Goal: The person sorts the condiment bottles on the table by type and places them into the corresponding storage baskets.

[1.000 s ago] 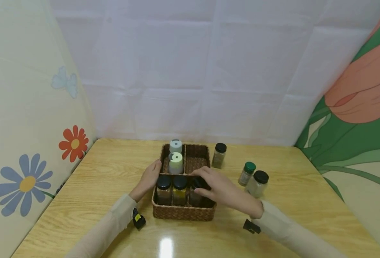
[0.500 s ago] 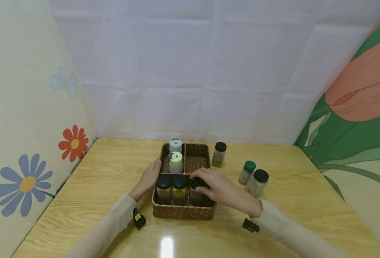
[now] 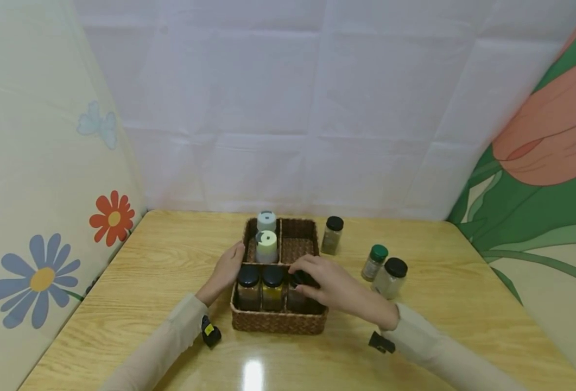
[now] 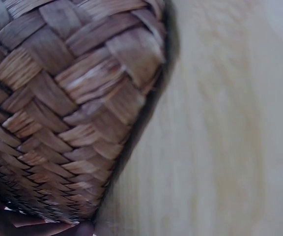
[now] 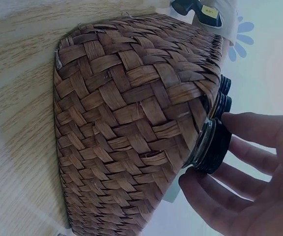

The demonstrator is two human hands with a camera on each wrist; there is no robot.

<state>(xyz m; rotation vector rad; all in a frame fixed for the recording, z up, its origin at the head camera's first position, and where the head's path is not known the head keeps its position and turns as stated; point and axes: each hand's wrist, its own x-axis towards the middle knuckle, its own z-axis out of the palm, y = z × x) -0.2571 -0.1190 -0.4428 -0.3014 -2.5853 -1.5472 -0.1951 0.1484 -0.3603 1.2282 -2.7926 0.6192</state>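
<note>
The right hand (image 3: 324, 279) pinches the black lid (image 5: 217, 147) of a jar (image 3: 295, 301) inside the basket's (image 3: 278, 323) near right compartment. The left hand (image 3: 226, 269) rests straight-fingered against the left wall; more tabletop (image 3: 180, 239) spreads beyond both side edges.

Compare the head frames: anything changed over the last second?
No visible change: nothing moved, newly gripped or released. The right hand still pinches a black-lidded jar in the basket; the left hand stays against its wall; the green-lidded jar outside hasn't shifted.

White glare marks the table (image 3: 288, 358); the left-wrist view looks soft.
</note>
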